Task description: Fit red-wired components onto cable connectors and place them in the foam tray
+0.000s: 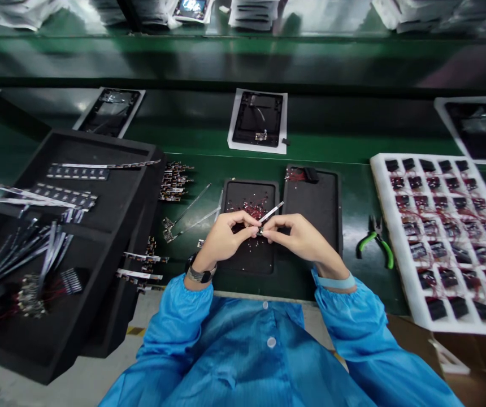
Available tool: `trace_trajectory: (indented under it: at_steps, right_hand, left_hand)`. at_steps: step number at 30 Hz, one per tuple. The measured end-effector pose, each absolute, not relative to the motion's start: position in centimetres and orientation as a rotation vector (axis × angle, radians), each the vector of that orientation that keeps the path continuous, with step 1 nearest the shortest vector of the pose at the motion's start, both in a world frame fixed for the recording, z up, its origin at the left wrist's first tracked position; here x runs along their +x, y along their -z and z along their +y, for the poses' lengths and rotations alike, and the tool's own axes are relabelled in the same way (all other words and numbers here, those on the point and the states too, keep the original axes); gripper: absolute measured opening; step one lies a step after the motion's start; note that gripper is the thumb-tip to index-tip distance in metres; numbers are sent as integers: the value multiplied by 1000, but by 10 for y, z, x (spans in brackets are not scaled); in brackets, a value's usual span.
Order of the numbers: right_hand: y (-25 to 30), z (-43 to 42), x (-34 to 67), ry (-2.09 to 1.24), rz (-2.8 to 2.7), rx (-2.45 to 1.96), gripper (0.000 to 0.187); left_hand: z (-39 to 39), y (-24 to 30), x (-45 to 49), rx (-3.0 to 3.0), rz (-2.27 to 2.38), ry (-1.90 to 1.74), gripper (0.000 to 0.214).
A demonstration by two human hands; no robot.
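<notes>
Above a small black tray, both my hands meet at a small circuit board with a flat ribbon cable slanting up to the right. My left hand pinches its left side between thumb and finger. From the other side, the fingertips of my right hand close on it too; they partly cover the board. Small red-wired parts lie scattered in the tray underneath. Left of my left hand, more boards with ribbon cables rest on the green bench.
Green-handled pliers lie right of a second black tray. A white foam tray with rows of wired black parts stands far right. Stacked black trays with strips and cables occupy the left. Behind, a tablet-like housing lies on white sheeting.
</notes>
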State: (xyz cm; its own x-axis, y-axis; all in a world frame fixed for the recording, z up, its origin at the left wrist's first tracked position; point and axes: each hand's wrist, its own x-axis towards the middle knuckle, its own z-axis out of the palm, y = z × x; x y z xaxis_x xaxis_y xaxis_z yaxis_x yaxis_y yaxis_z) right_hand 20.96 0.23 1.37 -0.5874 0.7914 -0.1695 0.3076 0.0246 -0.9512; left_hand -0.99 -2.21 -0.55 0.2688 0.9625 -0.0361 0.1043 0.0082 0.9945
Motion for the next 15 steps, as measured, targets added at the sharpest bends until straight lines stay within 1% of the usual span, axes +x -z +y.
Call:
trace_trajectory:
  at_steps: [15]
  right_hand:
    - [-15, 4, 210, -1660, -1892, -1073, 20]
  left_hand:
    - [-20, 9, -13, 1309, 986, -913, 9]
